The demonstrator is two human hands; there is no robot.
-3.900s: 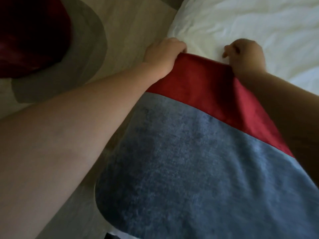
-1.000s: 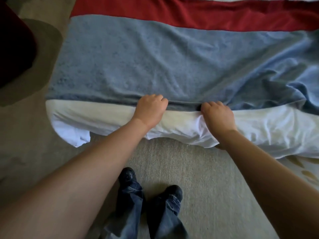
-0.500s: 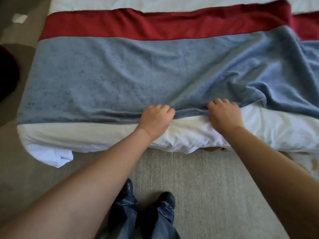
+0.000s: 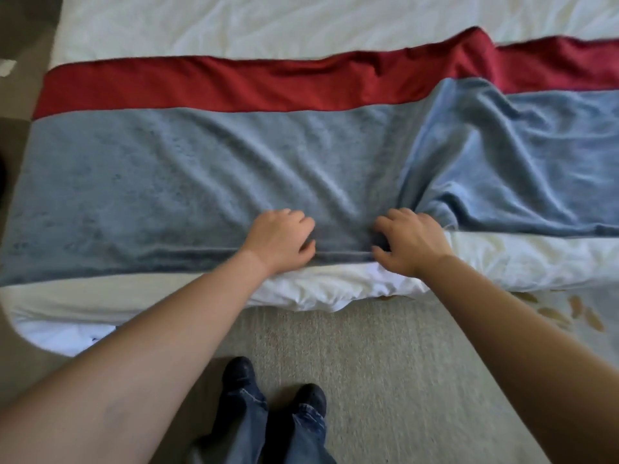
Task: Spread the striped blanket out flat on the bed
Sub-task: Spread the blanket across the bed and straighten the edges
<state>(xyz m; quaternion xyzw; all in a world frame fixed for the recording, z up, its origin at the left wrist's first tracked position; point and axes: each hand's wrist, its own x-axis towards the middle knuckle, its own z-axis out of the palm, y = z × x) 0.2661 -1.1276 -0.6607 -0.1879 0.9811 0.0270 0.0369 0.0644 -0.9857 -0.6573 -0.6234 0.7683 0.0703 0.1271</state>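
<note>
The striped blanket (image 4: pixel 187 169), with a red band at the far side and a grey-blue band nearer me, lies across the white bed (image 4: pixel 301 25). Its left half is nearly flat. The right half is rumpled, with a raised fold (image 4: pixel 469 135). My left hand (image 4: pixel 279 241) and my right hand (image 4: pixel 410 242) are side by side on the blanket's near hem, fingers curled on top and thumbs at the edge, gripping the cloth. Creases fan out from between them.
White bedding (image 4: pixel 335 289) bulges over the bed's near edge below the hem. I stand on beige carpet (image 4: pixel 385 380), my shoes (image 4: pixel 239 373) close to the bed. A leaf-patterned cloth (image 4: pixel 569 313) hangs at the right.
Since a second ago my fists on the hem have loosened into spread, curled fingers. The blanket's left part lies smoother, and more white bed shows beyond the red band.
</note>
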